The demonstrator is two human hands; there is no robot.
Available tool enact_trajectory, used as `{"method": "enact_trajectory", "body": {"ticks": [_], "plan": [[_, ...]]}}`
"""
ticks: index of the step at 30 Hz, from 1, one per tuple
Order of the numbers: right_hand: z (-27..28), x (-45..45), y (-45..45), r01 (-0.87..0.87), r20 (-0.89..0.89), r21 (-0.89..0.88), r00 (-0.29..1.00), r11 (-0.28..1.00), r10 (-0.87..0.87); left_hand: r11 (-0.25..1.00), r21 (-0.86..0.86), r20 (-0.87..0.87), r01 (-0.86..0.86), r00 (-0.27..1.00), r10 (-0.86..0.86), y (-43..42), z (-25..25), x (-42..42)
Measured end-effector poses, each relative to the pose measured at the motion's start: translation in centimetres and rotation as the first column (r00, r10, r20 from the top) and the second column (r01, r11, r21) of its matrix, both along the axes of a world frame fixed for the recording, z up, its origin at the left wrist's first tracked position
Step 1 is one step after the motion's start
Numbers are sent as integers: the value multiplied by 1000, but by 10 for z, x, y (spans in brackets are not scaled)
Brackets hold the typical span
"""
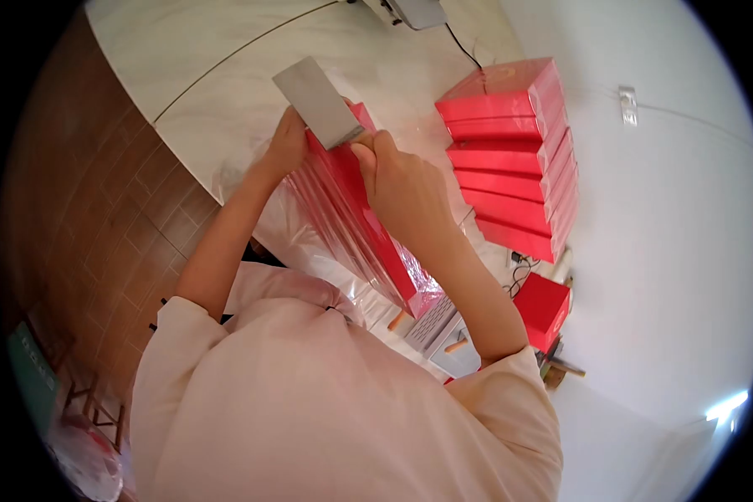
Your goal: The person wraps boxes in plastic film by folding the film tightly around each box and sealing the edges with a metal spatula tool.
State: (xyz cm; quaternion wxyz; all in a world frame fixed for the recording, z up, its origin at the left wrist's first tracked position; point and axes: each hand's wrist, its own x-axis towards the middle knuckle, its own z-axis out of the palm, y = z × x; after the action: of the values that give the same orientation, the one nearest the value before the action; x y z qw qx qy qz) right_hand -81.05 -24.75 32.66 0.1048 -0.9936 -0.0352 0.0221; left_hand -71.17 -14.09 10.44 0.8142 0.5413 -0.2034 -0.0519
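A long red box [352, 185] in clear plastic film lies at a slant before my body. My right hand [406, 188] is closed around the handle end of a flat grey blade-like plate [316, 100], which lies across the box's far end. At that same end my left hand [288, 146] grips the box's left side and film, its fingertips partly hidden behind the box and plate. Loose clear film [289, 222] hangs along the box's left side.
Several stacked red boxes [510, 159] stand on the pale table [217, 92] at right. Further down are a smaller red box [542, 312], cables and a grey device with keys [433, 325]. Another device [420, 12] sits at the top. Tiled floor [125, 201] shows left.
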Motion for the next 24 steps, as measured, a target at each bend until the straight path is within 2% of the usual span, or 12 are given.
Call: {"method": "enact_trajectory", "body": {"ticks": [3, 5, 6, 7, 9, 10, 12, 16, 19, 21, 23, 24], "plan": [[-1, -16, -13, 2, 56, -79, 998, 997, 2, 987, 132, 71, -92, 994, 83, -2, -9, 3], [-5, -43, -29, 49, 37, -65, 998, 997, -47, 998, -24, -140, 54, 988, -57, 7, 27, 0], [-5, -59, -36, 71, 13, -50, 997, 996, -70, 992, -26, -19, 121, 992, -121, 10, 33, 6], [-5, -77, -42, 94, 13, -48, 996, 994, -93, 989, -24, -19, 144, 989, -144, 9, 31, 7], [-1, -117, -50, 217, -121, -57, 967, 975, -222, 979, -119, -128, 164, 976, -179, 7, 29, 8], [3, -135, -56, 238, -122, -53, 962, 970, -243, 976, -142, -149, 164, 971, -184, 7, 31, 7], [11, -172, -65, 375, -264, -29, 891, 927, -369, 978, -119, -150, 174, 970, -191, 10, 39, 6], [9, -244, -76, 492, -295, 5, 833, 871, -469, 979, -116, -164, 168, 969, -186, 15, 34, 9], [6, -264, -74, 497, -263, -42, 832, 867, -489, 989, -51, -117, 141, 982, -146, 17, 33, 11], [8, -253, -68, 531, -309, -59, 795, 845, -522, 991, -23, -127, 131, 983, -133, 19, 26, 15], [0, -232, -66, 396, -225, -32, 892, 918, -392, 995, 0, -170, 100, 981, -99, 21, 23, 18], [-3, -217, -64, 349, -168, 12, 924, 937, -342, 995, -48, -177, 84, 980, -92, 20, 21, 20]]}}
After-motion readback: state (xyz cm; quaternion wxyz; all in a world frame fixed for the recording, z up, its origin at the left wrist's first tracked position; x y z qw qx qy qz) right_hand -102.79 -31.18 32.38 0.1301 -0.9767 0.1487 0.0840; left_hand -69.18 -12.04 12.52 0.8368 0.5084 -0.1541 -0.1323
